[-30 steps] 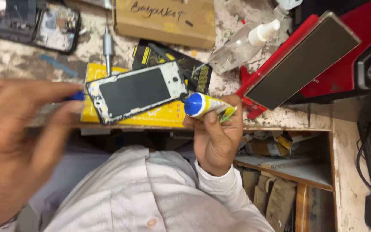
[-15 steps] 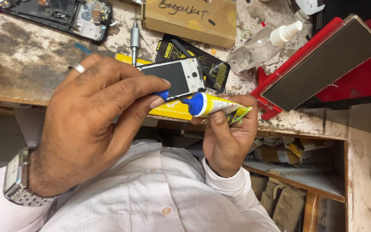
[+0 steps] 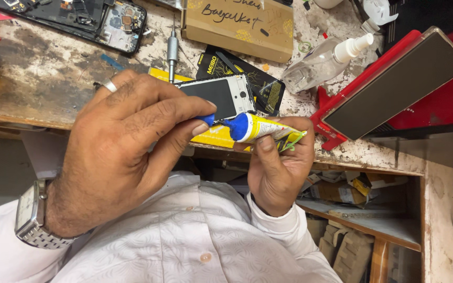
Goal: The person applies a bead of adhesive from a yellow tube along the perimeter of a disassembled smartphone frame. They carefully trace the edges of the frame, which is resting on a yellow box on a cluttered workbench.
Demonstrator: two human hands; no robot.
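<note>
Left hand: the left hand [image 3: 127,157] pinches the blue cap [image 3: 207,119] of the glue tube [image 3: 258,128], fingers closed on it.
Right hand: the right hand [image 3: 279,167] grips the tube's crumpled tail.
Tube: over the bench edge, in front of a white phone [image 3: 218,97].

Single head-worn view, looking steeply down, close over workbench [image 3: 43,78] edge and lap

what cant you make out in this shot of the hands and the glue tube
- Head view: the glue tube has its blue cap end covered by the left hand; whether the cap is on or off cannot be told.
- The tube's tail is wrapped by the right hand.
- The white phone has its left part hidden by the left hand's fingers.
- The opened phone is cut off by the top edge.
</note>
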